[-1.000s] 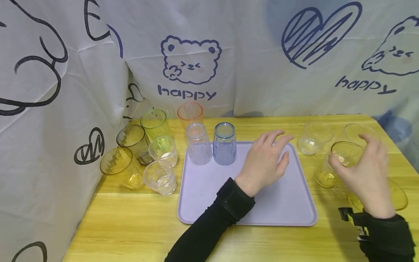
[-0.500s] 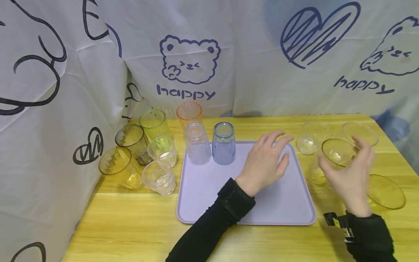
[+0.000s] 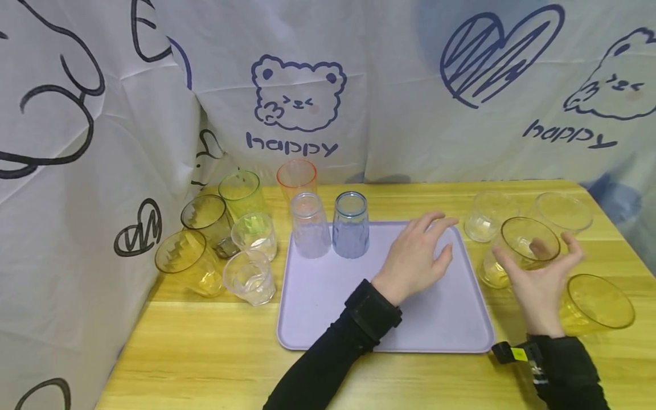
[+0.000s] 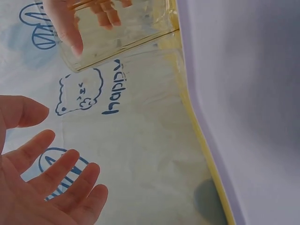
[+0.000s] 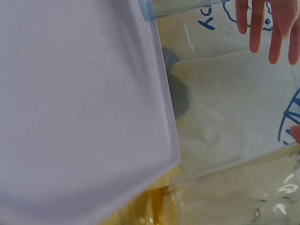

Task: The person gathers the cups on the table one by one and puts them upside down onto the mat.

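My right hand (image 3: 538, 287) is around a yellow glass tumbler (image 3: 530, 233) right of the lilac tray (image 3: 328, 333). In the left wrist view its thumb lies on the near side of the tumbler (image 4: 136, 40), and its fingers show through the wall. My left hand (image 3: 415, 259) hovers over the tray's right half, fingers spread and holding nothing; its palm and fingers (image 4: 77, 180) show in the left wrist view. At the tray's back left, a pale clear glass (image 3: 311, 230) and a blue glass (image 3: 351, 230) stand upside down.
A second yellow glass (image 3: 597, 302) stands by my right wrist, with clear glasses (image 3: 484, 219) (image 3: 564, 210) behind. Left of the tray are a yellow glass (image 3: 187, 262), a dark glass (image 3: 207, 219), a green-rimmed glass (image 3: 241, 193) and clear glasses (image 3: 251, 279). An orange-rimmed glass (image 3: 297, 176) stands behind.
My right hand has moved left, and the yellow tumbler has shifted slightly left with it. More of the second yellow glass is uncovered. My left hand has hardly moved.
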Tool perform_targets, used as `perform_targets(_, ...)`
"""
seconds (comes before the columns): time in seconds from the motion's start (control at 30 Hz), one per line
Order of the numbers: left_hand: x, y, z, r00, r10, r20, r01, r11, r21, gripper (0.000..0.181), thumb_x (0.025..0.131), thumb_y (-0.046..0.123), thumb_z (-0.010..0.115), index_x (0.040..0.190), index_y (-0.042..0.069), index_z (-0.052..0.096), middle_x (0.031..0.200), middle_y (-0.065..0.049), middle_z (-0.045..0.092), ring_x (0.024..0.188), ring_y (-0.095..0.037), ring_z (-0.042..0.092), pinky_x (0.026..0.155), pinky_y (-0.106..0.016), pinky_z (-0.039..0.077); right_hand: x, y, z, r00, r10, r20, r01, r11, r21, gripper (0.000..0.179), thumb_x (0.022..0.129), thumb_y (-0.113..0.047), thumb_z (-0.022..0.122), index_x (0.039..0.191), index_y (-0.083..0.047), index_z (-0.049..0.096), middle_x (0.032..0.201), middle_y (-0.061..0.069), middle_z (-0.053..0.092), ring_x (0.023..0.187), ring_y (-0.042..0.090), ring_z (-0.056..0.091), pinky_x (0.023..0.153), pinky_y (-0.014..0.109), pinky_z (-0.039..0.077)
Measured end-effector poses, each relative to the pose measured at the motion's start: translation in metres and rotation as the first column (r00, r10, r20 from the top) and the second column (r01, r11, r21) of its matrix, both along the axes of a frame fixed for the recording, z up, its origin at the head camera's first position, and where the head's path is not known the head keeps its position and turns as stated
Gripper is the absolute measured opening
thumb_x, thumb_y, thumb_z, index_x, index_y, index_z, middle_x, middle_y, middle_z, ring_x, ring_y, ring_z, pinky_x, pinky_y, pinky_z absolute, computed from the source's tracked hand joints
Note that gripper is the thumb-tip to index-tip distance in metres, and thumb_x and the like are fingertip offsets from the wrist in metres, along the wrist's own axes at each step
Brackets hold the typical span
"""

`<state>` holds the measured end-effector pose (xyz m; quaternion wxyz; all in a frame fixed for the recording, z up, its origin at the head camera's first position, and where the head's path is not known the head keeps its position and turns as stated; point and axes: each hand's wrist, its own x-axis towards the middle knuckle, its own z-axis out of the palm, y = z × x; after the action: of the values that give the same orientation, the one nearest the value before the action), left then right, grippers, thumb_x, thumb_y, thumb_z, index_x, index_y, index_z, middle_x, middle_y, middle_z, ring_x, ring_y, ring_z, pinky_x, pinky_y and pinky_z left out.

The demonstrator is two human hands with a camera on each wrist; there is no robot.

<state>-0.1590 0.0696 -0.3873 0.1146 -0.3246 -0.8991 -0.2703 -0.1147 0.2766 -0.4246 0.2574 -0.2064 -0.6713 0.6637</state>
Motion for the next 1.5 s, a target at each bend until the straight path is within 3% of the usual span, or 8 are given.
perform_targets(0.2,-0.002,0.002,-0.004,0.999,-0.011,0.031,0.011,1.000,-0.014,0.044,0.100,0.025,0.055,0.144,0.018,0.053,0.147,-0.003,0.054,0.136,-0.019,0.053,0.115,-0.032,0.045,-0.006,-0.004,-0.009,1.000,-0.018,-0.013,0.017,0.998,-0.058,0.096,0.074,-0.002,0.086,0.144,-0.029,0.026,0.120,-0.005,0.045,0.121,0.012,0.038,0.073,0.013,0.046)
perform_targets(0.43,-0.002,0.001,-0.008,0.999,-0.019,0.043,0.020,1.000,-0.011,0.044,0.100,0.024,0.056,0.143,0.018,0.054,0.145,-0.002,0.056,0.135,-0.018,0.054,0.114,-0.030,0.045,-0.010,-0.006,-0.012,1.000,-0.021,0.015,0.022,0.998,-0.061,0.093,0.072,0.000,0.088,0.145,-0.023,0.034,0.123,-0.008,0.048,0.121,0.009,0.042,0.087,0.014,0.040)
perform_targets(0.6,-0.002,-0.002,-0.008,0.999,-0.021,0.045,0.020,1.000,0.011,0.042,0.100,0.023,0.056,0.142,0.018,0.055,0.143,-0.001,0.057,0.134,-0.017,0.054,0.114,-0.030,0.045,-0.009,-0.006,-0.012,1.000,-0.020,0.011,0.021,0.997,-0.077,0.090,0.071,0.002,0.087,0.143,-0.020,0.037,0.121,-0.009,0.049,0.117,0.008,0.044,0.088,0.013,0.039)
perform_targets(0.83,-0.001,-0.010,-0.006,0.999,-0.004,0.032,0.002,0.998,0.070,0.040,0.099,0.022,0.056,0.139,0.017,0.057,0.141,0.000,0.059,0.132,-0.015,0.056,0.111,-0.028,0.047,-0.007,-0.009,0.000,0.999,0.010,-0.050,-0.016,0.993,-0.119,0.085,0.071,0.012,0.083,0.139,-0.021,0.042,0.119,-0.006,0.052,0.113,0.008,0.047,0.083,0.011,0.043)
perform_targets(1.07,0.000,-0.021,-0.004,0.999,0.025,-0.020,-0.019,0.973,0.230,0.034,0.098,0.016,0.057,0.132,0.014,0.062,0.134,-0.001,0.064,0.126,-0.013,0.062,0.103,-0.021,0.052,-0.006,-0.017,0.024,0.990,0.044,-0.135,-0.059,0.992,-0.110,0.085,0.070,0.017,0.080,0.137,-0.020,0.044,0.123,-0.004,0.054,0.116,0.009,0.048,0.084,0.012,0.044)
perform_targets(1.2,-0.001,-0.029,-0.001,0.998,0.020,-0.064,0.003,0.943,0.334,0.033,0.096,0.011,0.058,0.129,0.010,0.063,0.130,-0.004,0.066,0.123,-0.015,0.064,0.104,-0.019,0.050,-0.008,-0.025,0.037,0.975,0.067,-0.213,-0.100,0.984,-0.149,0.082,0.070,0.021,0.078,0.135,-0.017,0.046,0.122,-0.001,0.058,0.115,0.012,0.051,0.081,0.013,0.047)
perform_targets(1.33,-0.003,-0.037,0.003,0.994,0.001,-0.105,0.040,0.918,0.395,0.033,0.096,0.009,0.057,0.128,0.008,0.063,0.129,-0.007,0.067,0.123,-0.018,0.065,0.105,-0.019,0.050,-0.011,-0.037,0.046,0.942,0.119,-0.315,-0.187,0.962,-0.196,0.076,0.072,0.026,0.071,0.134,-0.014,0.049,0.117,0.004,0.064,0.111,0.015,0.056,0.083,0.016,0.049)
perform_targets(1.5,-0.005,-0.049,0.005,0.984,-0.019,-0.177,0.093,0.902,0.422,0.033,0.095,0.007,0.056,0.127,0.006,0.063,0.127,-0.009,0.068,0.122,-0.018,0.065,0.105,-0.018,0.049,-0.016,-0.055,0.052,0.898,0.209,-0.387,-0.331,0.901,-0.280,0.067,0.078,0.027,0.063,0.130,-0.014,0.052,0.112,0.004,0.066,0.108,0.017,0.061,0.084,0.019,0.057)
